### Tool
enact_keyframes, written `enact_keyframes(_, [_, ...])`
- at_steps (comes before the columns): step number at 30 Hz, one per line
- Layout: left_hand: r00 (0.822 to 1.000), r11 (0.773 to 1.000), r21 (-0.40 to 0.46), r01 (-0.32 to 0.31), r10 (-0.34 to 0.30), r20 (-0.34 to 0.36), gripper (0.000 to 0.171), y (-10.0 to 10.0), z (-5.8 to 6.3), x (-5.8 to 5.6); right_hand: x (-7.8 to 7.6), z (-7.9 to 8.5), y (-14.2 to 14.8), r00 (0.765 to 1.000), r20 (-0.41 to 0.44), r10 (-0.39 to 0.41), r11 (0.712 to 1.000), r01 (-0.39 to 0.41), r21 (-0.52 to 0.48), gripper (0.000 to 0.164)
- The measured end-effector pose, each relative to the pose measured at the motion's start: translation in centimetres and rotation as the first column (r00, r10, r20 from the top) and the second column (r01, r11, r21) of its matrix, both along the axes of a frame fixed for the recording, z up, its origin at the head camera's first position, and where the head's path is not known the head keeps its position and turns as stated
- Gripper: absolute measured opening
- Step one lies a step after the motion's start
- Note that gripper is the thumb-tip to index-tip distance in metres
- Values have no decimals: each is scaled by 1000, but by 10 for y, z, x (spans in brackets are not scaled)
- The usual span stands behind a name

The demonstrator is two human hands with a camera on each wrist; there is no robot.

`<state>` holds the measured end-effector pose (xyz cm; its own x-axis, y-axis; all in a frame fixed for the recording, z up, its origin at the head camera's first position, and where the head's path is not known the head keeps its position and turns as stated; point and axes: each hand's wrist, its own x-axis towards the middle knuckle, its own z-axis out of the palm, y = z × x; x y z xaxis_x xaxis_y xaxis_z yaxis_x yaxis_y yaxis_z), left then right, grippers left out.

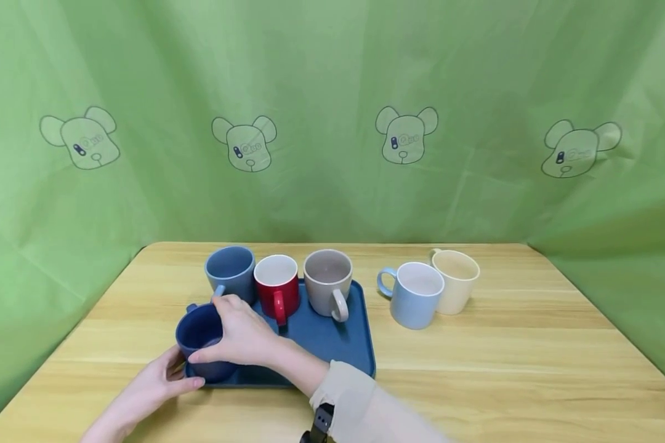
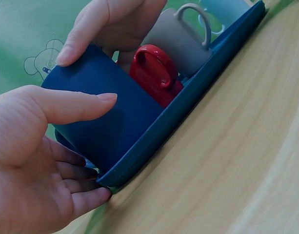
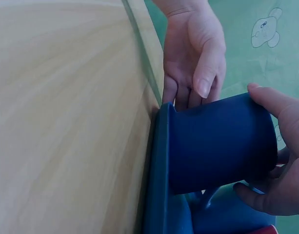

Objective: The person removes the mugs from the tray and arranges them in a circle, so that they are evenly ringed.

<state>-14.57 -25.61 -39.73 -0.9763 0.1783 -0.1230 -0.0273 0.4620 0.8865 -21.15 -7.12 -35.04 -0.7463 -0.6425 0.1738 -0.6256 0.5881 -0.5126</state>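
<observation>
Presently our tray (image 1: 324, 347) bears a red mug (image 1: 276, 286), a grey mug (image 1: 327, 284) and a navy mug (image 1: 199, 329); our right grip (image 1: 246, 332) clasps the last near its rim, our left grip (image 1: 156, 383) loosely spread beside it.

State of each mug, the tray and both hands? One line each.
Tray: flat on table
Right hand: gripping dark blue mug
Left hand: open beside that mug, at tray corner
Dark blue mug: upright, held
Blue mug: upright
Red mug: upright on tray
Gray mug: upright on tray
Light blue mug: upright on table
Cream mug: upright on table
</observation>
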Motion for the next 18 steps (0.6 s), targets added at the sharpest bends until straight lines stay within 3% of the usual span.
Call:
enact_keyframes(10, [1000, 1000, 5, -1, 1, -15, 80, -2, -2, -2, -2, -1, -5, 988, -152, -7, 997, 19, 73, 93])
enact_keyframes(18, [1000, 1000, 8, 0, 0, -2, 84, -2, -3, -2, -5, -7, 0, 980, -198, -16, 999, 26, 46, 85])
